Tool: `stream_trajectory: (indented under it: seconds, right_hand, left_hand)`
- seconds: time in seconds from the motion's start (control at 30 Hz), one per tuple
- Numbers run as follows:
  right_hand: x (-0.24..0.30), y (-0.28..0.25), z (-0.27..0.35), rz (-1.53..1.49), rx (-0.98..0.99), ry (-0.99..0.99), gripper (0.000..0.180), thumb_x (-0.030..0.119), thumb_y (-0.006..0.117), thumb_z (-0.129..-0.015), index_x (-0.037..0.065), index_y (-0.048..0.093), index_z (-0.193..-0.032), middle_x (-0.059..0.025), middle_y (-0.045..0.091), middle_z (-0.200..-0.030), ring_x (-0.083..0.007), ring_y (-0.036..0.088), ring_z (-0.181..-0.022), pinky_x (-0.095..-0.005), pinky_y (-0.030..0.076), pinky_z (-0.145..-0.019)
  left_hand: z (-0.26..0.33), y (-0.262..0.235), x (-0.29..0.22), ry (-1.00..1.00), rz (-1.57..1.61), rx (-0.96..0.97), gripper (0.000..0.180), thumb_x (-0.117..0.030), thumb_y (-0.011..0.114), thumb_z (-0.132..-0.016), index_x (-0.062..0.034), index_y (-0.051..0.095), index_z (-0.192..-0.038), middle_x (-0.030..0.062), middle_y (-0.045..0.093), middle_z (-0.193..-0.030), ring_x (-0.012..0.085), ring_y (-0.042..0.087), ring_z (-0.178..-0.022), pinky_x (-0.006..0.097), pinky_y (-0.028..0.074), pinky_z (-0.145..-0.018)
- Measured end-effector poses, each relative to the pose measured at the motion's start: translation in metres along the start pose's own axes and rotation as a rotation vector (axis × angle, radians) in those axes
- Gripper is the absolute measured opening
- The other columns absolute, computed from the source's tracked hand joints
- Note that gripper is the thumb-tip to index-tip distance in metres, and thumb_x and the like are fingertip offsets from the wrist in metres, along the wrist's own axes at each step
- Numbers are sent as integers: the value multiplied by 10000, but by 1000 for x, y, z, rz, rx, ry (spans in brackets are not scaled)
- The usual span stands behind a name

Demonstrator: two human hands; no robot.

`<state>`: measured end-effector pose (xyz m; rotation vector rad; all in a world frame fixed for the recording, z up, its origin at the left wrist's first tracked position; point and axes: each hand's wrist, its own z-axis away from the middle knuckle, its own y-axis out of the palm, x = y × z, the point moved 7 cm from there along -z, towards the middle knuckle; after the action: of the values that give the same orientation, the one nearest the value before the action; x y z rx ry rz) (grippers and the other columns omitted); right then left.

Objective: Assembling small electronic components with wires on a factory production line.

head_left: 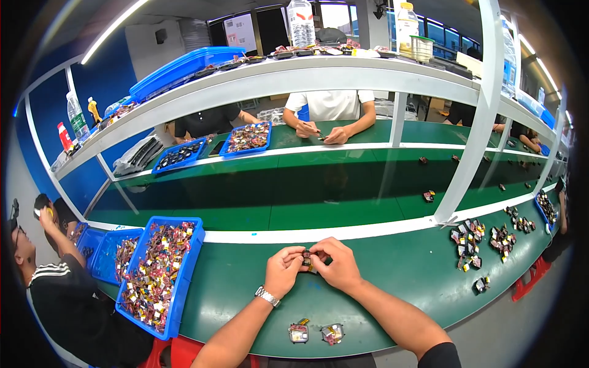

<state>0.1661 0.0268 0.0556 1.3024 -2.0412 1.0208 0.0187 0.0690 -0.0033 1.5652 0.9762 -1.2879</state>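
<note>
Both my hands meet over the green table top, fingers pinched round a small dark electronic assembly [307,260]. My left hand [283,270], with a metal watch on its wrist, grips the assembly's left side. Across from it my right hand [337,265] holds the right side between thumb and fingers. Much of the part is hidden behind the fingertips. Nearer to me, between my forearms, lie a small assembly with a white block and yellow strip [299,332] and a similar dark-framed assembly [332,333].
Left of my hands stands a blue tray [197,245] heaped with small parts, with another blue tray [101,257] beyond it. Clusters of assemblies [467,242] lie on the right. A white shelf frame [469,153] rises ahead. Co-workers sit across the table and at far left.
</note>
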Motion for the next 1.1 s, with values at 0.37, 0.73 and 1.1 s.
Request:
stream_trajectory:
  seconds: [0.37,0.73,1.1]
  right_hand:
    - [-170,-118,-63,383,-323,500,227,129,758,-772,3,697,-950,-144,707,-867,-286,680,-819,-380,535,-769]
    - [51,-39,100,144,744,342,258,175,693,-839,65,695,-1072,-124,628,-1034,-263,639,-890,-350,525,-783]
    - [-11,-38,35,42,278,578,120,50,701,-817,-9,652,-909,-67,689,-774,-114,650,-686,-269,527,-623]
  left_hand:
    - [-11,3,-13,20,2,-22,229,10,524,-920,60,586,-1135,157,633,-1187,227,660,-1019,326,575,-837]
    - [-4,-3,-10,81,-161,29,164,19,539,-921,39,632,-1055,108,681,-1053,171,672,-934,284,565,-775]
    - [0,9,-21,6,56,182,307,-28,521,-957,75,538,-1246,208,620,-1220,239,656,-1036,348,567,-864]
